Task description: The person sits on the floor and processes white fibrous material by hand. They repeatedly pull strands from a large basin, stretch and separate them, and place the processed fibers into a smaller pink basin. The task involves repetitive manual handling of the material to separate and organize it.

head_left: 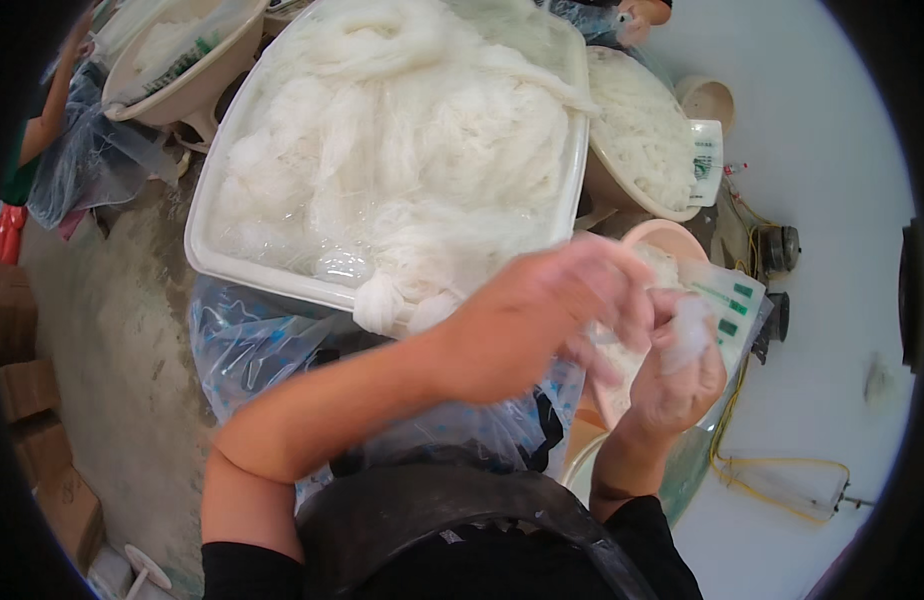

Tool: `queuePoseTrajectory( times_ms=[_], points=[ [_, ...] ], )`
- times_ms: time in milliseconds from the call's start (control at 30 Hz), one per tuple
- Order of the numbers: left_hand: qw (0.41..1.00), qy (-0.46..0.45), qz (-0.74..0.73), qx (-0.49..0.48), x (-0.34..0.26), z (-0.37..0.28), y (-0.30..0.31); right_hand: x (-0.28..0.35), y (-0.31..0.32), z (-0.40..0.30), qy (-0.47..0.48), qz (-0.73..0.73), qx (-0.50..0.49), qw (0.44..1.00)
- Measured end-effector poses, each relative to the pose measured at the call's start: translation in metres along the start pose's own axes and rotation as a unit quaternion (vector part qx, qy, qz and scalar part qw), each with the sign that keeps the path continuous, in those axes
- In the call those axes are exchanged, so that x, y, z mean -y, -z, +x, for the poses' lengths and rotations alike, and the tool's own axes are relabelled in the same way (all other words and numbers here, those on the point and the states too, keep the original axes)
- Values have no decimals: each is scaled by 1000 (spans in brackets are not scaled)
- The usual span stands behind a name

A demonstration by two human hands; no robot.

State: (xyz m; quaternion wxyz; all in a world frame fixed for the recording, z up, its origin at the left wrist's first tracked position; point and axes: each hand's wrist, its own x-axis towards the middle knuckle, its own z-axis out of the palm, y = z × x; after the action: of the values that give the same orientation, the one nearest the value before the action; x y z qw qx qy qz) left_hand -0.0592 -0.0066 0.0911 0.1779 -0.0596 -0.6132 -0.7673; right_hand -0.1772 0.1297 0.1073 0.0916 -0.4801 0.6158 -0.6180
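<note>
My right hand (676, 382) is raised at the right, fingers curled around a small wad of wet white fibre (688, 334). Just left of it, my left hand (574, 300) is blurred by motion, its thumb apart from the bent fingers. Whether it pinches any strand cannot be told. Before me stands a large white tub (282, 281) of water. Loose white floss-like fibre (402, 142) fills most of it. Two rounded bundles of the fibre, one of them a white bundle (378, 304), hang over the tub's near rim.
Beneath my hands is a pink basin (668, 234) holding white fibre, with a printed plastic bag (732, 300) on its side. A beige basin (638, 142) of white pieces stands behind. Other people's arms (53, 112) show at the edges. Cardboard boxes (64, 480) sit left.
</note>
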Motion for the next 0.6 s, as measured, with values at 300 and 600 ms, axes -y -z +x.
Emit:
queuePoseTrajectory(
  times_ms=[300, 600],
  points=[
    [911, -181, 371, 24, -12, 41, -21, 4, 1, 7, -15, 234, -119, 965],
    [974, 114, -14, 193, 35, 26, -5, -1, 9, 0, -69, 429, -46, 899]
  ],
)
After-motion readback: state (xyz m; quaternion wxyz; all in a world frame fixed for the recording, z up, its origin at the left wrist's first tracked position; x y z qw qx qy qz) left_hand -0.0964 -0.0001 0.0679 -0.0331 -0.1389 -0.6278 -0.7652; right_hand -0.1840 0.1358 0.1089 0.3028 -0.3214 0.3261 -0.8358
